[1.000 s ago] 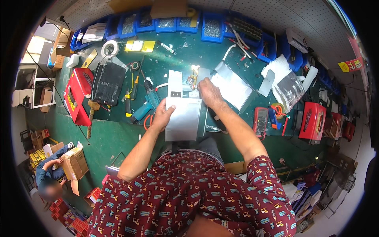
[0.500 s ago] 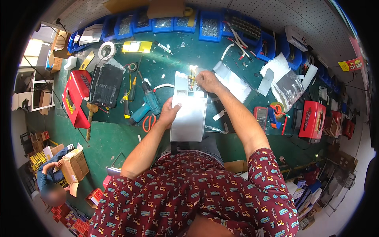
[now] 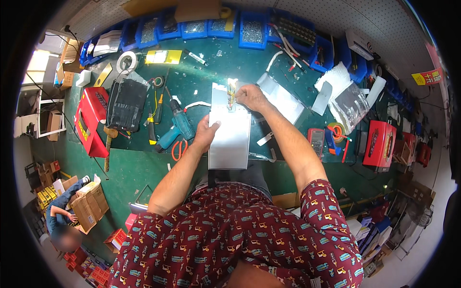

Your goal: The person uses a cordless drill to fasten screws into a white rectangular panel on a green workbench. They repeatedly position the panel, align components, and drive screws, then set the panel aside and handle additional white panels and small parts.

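Note:
A flat silver battery pack (image 3: 229, 141) lies near the table's front edge, its near end sticking out toward my body. My left hand (image 3: 206, 134) grips its left side, thumb on the top face. From the far end of the pack rises a small bundle of thin coloured wires (image 3: 231, 96), beside a narrower silver strip. My right hand (image 3: 251, 98) is at the right of these wires, fingers pinched together; what is between the fingertips is hidden. Another silver sheet-like pouch (image 3: 283, 101) lies just beyond my right wrist.
On the left are a teal cordless drill (image 3: 178, 126), orange-handled scissors (image 3: 179, 150), a black pack (image 3: 127, 104) and a red casing (image 3: 92, 120). At the right lie a multimeter (image 3: 315, 142) and tape rolls. Blue bins (image 3: 253, 30) line the back. A co-worker (image 3: 60, 216) handles a carton.
The view has shifted slightly. My right hand has stayed close by the wires with its fingers pinched, and the left still grips the pack. The co-worker's arm has moved on the carton.

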Demonstrator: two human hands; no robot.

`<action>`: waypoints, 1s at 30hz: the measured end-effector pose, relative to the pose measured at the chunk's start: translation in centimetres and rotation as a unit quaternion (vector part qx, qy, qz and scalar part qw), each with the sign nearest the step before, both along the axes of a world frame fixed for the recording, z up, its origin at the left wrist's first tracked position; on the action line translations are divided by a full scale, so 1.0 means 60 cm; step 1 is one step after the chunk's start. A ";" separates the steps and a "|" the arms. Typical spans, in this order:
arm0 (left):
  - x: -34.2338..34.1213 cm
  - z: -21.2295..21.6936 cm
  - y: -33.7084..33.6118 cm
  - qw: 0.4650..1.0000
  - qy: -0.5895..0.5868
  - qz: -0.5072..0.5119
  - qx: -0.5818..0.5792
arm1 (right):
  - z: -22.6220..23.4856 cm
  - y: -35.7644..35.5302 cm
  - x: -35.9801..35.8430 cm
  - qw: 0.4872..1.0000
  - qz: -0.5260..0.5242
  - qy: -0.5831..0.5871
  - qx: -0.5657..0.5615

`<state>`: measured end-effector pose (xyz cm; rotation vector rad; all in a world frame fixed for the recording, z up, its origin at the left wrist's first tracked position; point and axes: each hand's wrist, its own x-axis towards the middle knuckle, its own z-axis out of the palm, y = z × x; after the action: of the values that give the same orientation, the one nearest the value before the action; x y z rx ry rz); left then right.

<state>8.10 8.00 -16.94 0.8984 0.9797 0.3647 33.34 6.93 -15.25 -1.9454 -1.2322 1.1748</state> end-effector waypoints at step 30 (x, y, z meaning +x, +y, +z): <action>0.003 -0.020 0.007 1.000 0.014 -0.005 -0.012 | -0.003 0.004 0.002 0.999 -0.012 0.031 -0.013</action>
<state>8.30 8.41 -18.11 0.8880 1.0024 0.3326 33.48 7.15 -15.45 -1.9213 -1.1635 1.2351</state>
